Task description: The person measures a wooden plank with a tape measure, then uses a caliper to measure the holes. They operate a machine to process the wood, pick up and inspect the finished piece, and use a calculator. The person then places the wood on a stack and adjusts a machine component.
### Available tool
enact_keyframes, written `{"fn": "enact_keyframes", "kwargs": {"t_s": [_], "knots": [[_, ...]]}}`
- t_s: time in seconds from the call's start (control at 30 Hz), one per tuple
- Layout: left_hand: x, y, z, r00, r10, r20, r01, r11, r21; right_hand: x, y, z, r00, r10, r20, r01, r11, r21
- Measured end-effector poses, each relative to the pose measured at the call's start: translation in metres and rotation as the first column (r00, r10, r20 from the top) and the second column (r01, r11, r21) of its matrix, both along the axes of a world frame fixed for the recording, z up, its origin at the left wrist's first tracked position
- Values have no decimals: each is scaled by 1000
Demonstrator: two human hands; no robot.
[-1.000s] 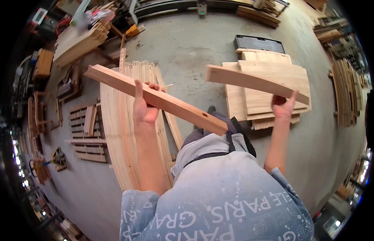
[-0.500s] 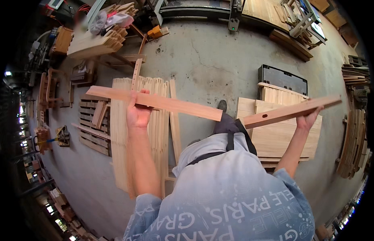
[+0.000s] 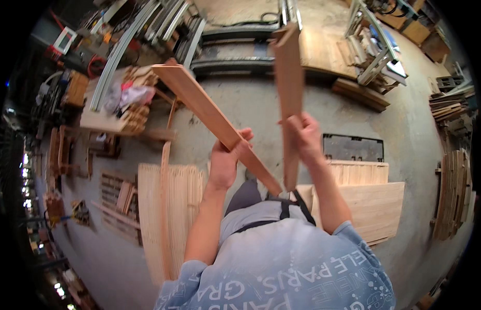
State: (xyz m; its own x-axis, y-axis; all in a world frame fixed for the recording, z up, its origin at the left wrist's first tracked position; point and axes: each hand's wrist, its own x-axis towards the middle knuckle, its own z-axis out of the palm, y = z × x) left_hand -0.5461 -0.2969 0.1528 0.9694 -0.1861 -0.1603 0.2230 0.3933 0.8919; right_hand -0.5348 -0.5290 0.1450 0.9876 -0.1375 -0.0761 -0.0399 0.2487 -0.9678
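Observation:
My left hand (image 3: 227, 161) is closed round a reddish-brown wooden board (image 3: 199, 103), which slants from the far left down toward my waist. In my right hand (image 3: 303, 137) is a second wooden board (image 3: 289, 77), pointing almost straight away from me and slightly blurred. The near ends of the two boards come close together in front of my apron, while their far ends stand well apart. Both boards are held up above the floor. The fingers of my left hand partly show past the board's edge.
To the left, a stack of pale boards (image 3: 183, 217) lies low, with a pallet (image 3: 114, 194) beyond it. Pale panels (image 3: 364, 201) lie at the right beside a black plastic crate (image 3: 353, 148). A metal-framed machine (image 3: 235, 64) stands ahead. A table (image 3: 103, 118) holds wood and cloth at the far left.
Both boards have swung from lying sideways to pointing away from me. My right hand has moved left and forward, and my left hand right. The view has shifted toward the machine ahead.

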Motion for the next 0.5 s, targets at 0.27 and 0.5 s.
{"fn": "enact_keyframes", "kwargs": {"t_s": [0.27,0.5], "knots": [[156,-28,-4,903,-397,167,372,914,159,135,41,8,995,11,103,-24,993,119],[304,-21,7,820,-513,253,418,839,348,254,47,35,995,-20,93,4,985,171]]}}
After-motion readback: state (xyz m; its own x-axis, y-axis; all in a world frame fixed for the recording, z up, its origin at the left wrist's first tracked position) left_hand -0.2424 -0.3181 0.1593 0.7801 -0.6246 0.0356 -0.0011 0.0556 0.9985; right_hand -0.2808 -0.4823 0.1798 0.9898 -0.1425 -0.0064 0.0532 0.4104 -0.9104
